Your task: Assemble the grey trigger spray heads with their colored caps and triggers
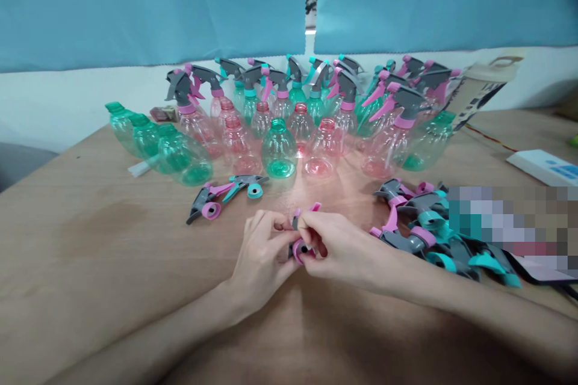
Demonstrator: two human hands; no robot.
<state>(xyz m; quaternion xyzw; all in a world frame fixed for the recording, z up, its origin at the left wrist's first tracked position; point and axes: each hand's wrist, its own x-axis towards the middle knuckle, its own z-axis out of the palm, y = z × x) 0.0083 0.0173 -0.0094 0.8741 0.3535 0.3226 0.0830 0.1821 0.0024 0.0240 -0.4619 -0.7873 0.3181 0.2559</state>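
Note:
Between both hands is a pink and grey trigger spray head [298, 251], its pink collar facing me and much of it covered by fingers. My left hand [265, 246] is closed around its left side. My right hand [327, 240] pinches it from the right, the fingertips close to the collar; whether they hold a smaller part I cannot make out. Just beyond the hands lie a loose pink and grey spray head [209, 204] and a teal and grey one [247, 185]. On the right is a pile of pink and teal spray heads [409, 239].
Clear green bottles [279, 149] and pink bottles [321, 149] stand across the table's back, several with spray heads fitted. Open green bottles [169, 153] lean together at left. A cream cup [483, 87] stands back right, near a white box [544, 166]. A blue curtain [158, 6] hangs behind.

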